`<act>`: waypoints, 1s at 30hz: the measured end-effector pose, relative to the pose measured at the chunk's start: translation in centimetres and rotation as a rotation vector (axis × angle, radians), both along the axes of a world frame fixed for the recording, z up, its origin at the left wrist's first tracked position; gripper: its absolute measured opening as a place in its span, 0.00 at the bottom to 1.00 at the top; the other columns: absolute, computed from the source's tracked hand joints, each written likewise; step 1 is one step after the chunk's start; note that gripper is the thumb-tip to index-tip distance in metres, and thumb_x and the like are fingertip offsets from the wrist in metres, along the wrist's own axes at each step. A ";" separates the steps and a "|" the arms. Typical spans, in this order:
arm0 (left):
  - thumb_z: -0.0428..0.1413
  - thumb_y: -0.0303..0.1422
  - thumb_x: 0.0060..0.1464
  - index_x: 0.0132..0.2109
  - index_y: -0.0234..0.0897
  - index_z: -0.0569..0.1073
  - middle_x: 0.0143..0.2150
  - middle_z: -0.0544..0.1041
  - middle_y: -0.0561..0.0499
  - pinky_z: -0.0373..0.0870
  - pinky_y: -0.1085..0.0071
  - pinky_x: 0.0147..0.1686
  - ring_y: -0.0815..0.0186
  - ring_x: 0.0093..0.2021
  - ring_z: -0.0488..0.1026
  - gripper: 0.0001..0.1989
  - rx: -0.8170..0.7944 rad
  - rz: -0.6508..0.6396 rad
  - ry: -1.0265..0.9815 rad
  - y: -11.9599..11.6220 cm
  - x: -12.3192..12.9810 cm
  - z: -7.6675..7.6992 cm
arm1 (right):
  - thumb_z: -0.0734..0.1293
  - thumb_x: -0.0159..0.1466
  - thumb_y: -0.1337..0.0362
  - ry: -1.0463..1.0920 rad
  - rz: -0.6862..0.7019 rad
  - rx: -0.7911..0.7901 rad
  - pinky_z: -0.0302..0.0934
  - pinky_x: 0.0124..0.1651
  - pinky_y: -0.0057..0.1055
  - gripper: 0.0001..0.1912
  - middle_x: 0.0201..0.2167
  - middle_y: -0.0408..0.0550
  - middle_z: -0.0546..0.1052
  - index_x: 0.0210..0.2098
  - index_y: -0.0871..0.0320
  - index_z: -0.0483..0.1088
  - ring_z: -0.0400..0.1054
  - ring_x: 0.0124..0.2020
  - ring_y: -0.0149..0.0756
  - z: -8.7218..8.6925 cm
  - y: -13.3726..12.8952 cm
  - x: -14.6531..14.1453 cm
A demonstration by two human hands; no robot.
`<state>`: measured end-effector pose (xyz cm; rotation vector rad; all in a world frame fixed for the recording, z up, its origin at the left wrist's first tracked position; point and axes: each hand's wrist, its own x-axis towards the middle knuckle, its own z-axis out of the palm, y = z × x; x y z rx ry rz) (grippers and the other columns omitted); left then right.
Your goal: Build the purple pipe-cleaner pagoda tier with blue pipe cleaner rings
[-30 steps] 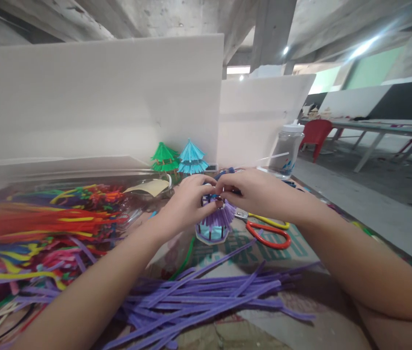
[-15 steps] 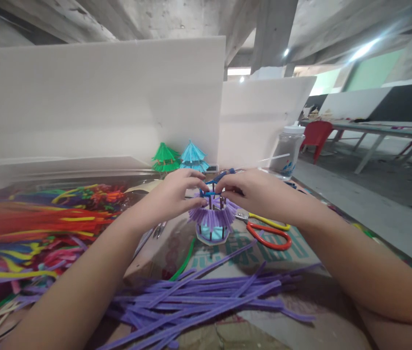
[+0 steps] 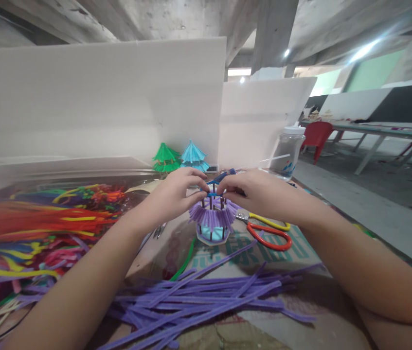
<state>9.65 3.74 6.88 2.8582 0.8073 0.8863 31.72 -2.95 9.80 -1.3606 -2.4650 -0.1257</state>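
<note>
A small pavilion model stands upright, with a purple fringed roof, dark posts and a pale blue base. Around its top runs a blue pipe cleaner ring. My left hand pinches the ring's left side between thumb and fingers. On the right side, my right hand has its fingertips closed on the same blue ring. Purple pipe cleaners lie in a loose pile in front of the model. Scissors with red and yellow handles rest just right of it.
Green and light blue pavilion models stand behind my hands. Colourful pipe cleaners cover the left side. A clear bottle stands at the back right. White boards rise behind the table. A red chair is further right.
My left thumb has moved up slightly, from beside the posts to the blue ring. The right hand and the model have barely moved.
</note>
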 end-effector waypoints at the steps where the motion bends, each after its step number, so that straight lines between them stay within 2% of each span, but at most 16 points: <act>1: 0.58 0.33 0.61 0.42 0.39 0.80 0.53 0.76 0.44 0.68 0.55 0.59 0.56 0.56 0.72 0.07 0.002 -0.002 0.002 0.0 0.0 0.0 | 0.62 0.66 0.69 -0.003 0.000 -0.001 0.52 0.33 0.27 0.13 0.34 0.44 0.81 0.42 0.54 0.78 0.70 0.31 0.32 0.0 0.0 0.0; 10: 0.59 0.29 0.60 0.41 0.39 0.80 0.52 0.76 0.44 0.68 0.56 0.58 0.57 0.55 0.72 0.05 0.023 -0.021 -0.005 0.2 0.0 -0.2 | 0.62 0.67 0.69 -0.021 0.009 -0.023 0.50 0.32 0.27 0.12 0.32 0.43 0.80 0.41 0.53 0.77 0.69 0.30 0.31 -0.1 0.1 0.3; 22: 0.58 0.32 0.61 0.41 0.39 0.81 0.53 0.76 0.43 0.67 0.54 0.58 0.55 0.56 0.72 0.06 0.028 0.004 0.033 0.5 -0.1 -0.4 | 0.62 0.67 0.68 -0.011 0.028 -0.009 0.52 0.33 0.28 0.11 0.35 0.43 0.81 0.42 0.53 0.77 0.72 0.33 0.33 0.0 0.1 0.5; 30: 0.58 0.31 0.61 0.41 0.39 0.81 0.52 0.76 0.43 0.67 0.53 0.57 0.54 0.55 0.72 0.06 0.042 -0.008 0.035 0.5 -0.2 -0.4 | 0.63 0.67 0.67 -0.014 0.041 -0.004 0.51 0.32 0.27 0.10 0.34 0.42 0.81 0.41 0.53 0.77 0.71 0.32 0.32 -0.3 0.4 0.8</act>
